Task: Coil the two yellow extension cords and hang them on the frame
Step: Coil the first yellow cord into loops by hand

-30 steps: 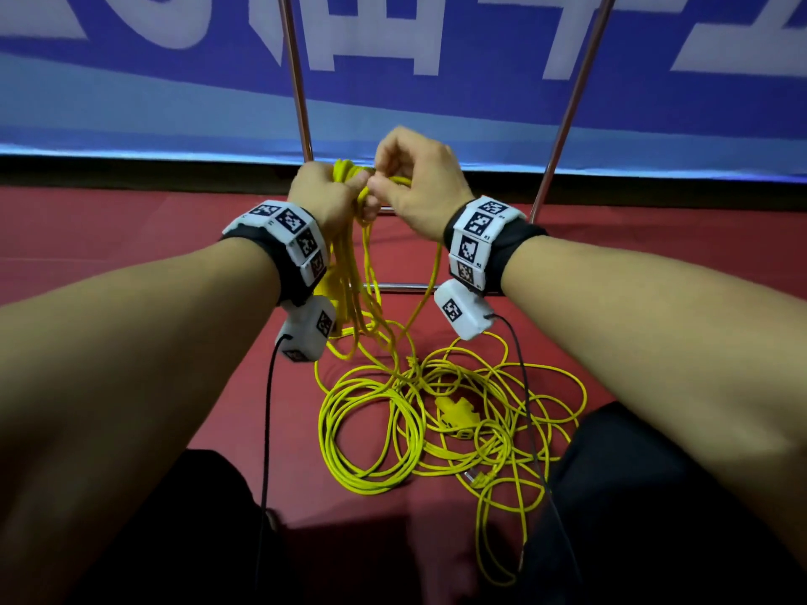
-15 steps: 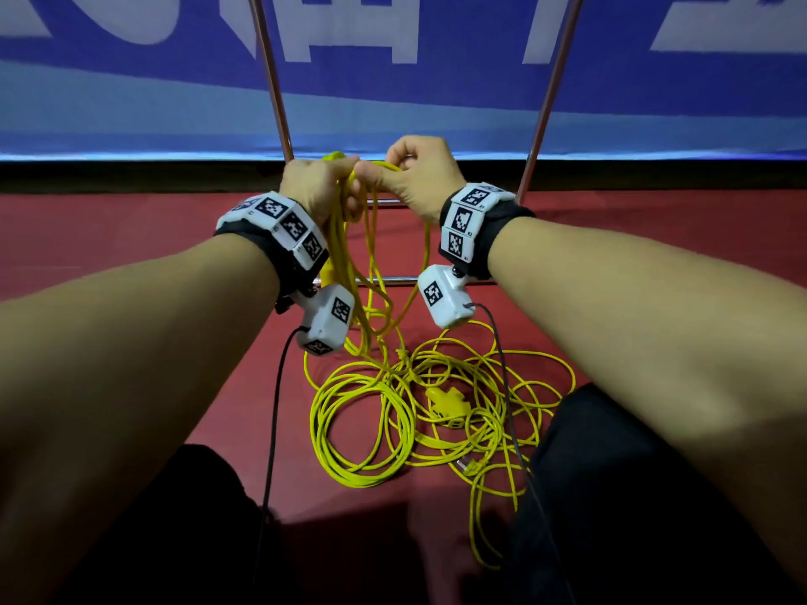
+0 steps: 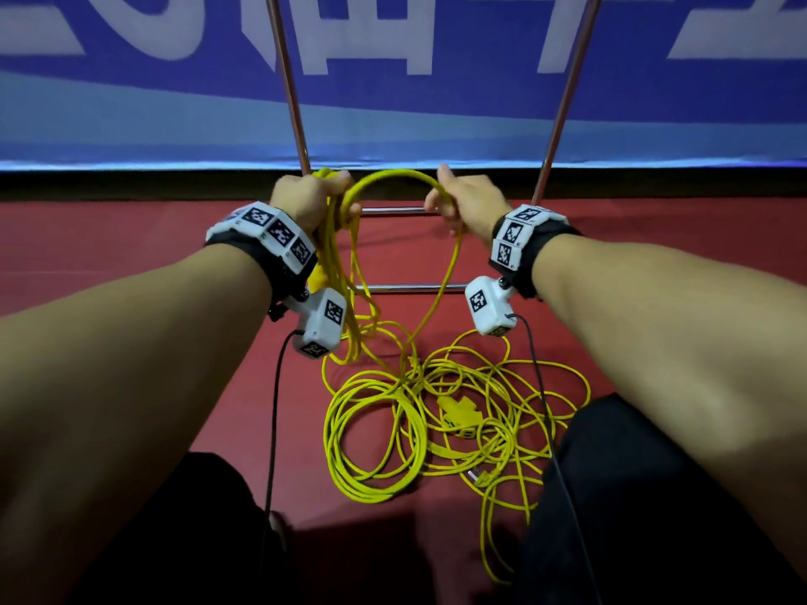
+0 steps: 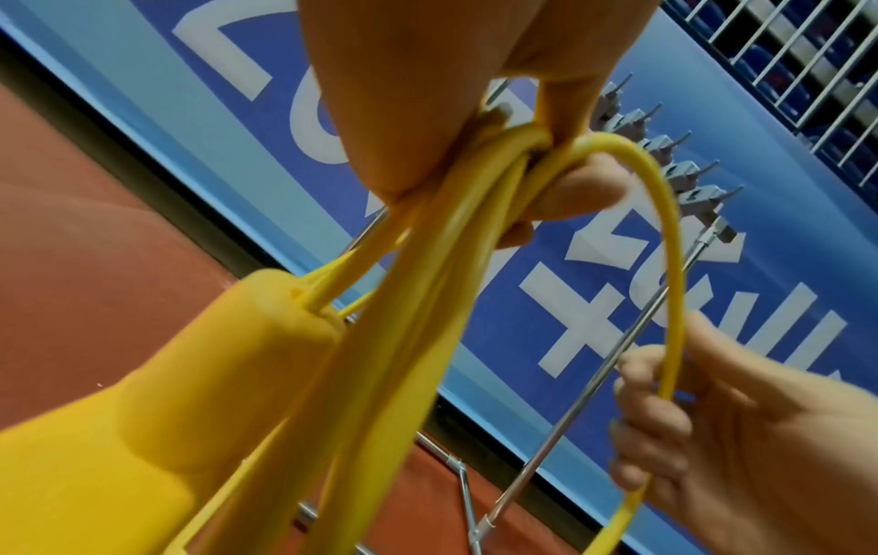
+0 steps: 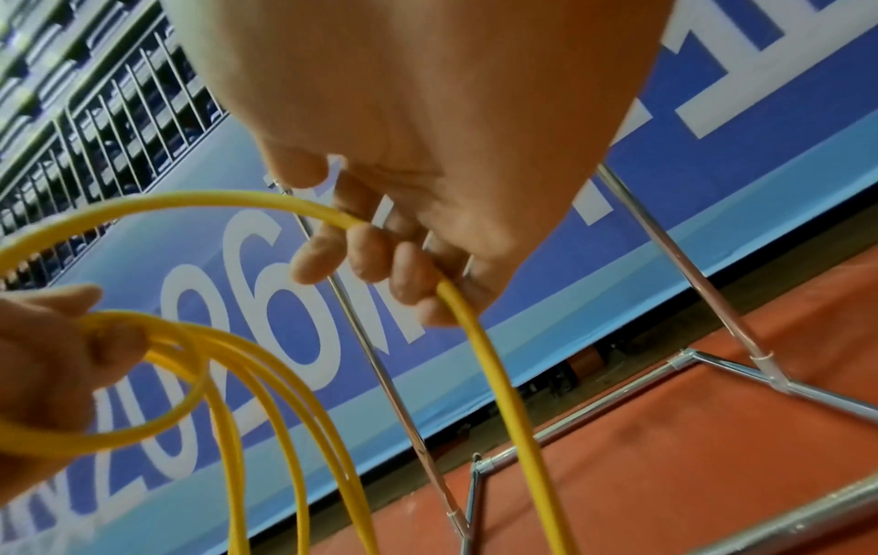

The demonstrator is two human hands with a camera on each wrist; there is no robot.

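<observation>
My left hand [image 3: 312, 198] grips a bundle of several loops of yellow extension cord [image 3: 345, 272] that hang down below it. A yellow socket block [image 4: 157, 394] dangles from that bundle, close under the left wrist. From the bundle one strand arches over [image 3: 393, 174] to my right hand [image 3: 463, 200], whose fingers [image 5: 361, 255] curl round it. Below the right hand the strand drops to a loose tangle of yellow cord [image 3: 436, 412] on the red floor, with another yellow socket [image 3: 458, 410] in it. The metal frame [image 3: 288, 80] stands just beyond both hands.
The frame's two slanted poles [image 3: 567, 85] rise against a blue banner, and two horizontal bars [image 3: 406, 289] cross low behind the hands. A row of hooks [image 4: 665, 150] sits on the frame's top bar. My dark-trousered knees [image 3: 633, 495] flank the cord pile.
The hands, together a second ago, have moved apart: the right hand slid right along the strand, drawing out an arch of cord. The left hand still holds the loops.
</observation>
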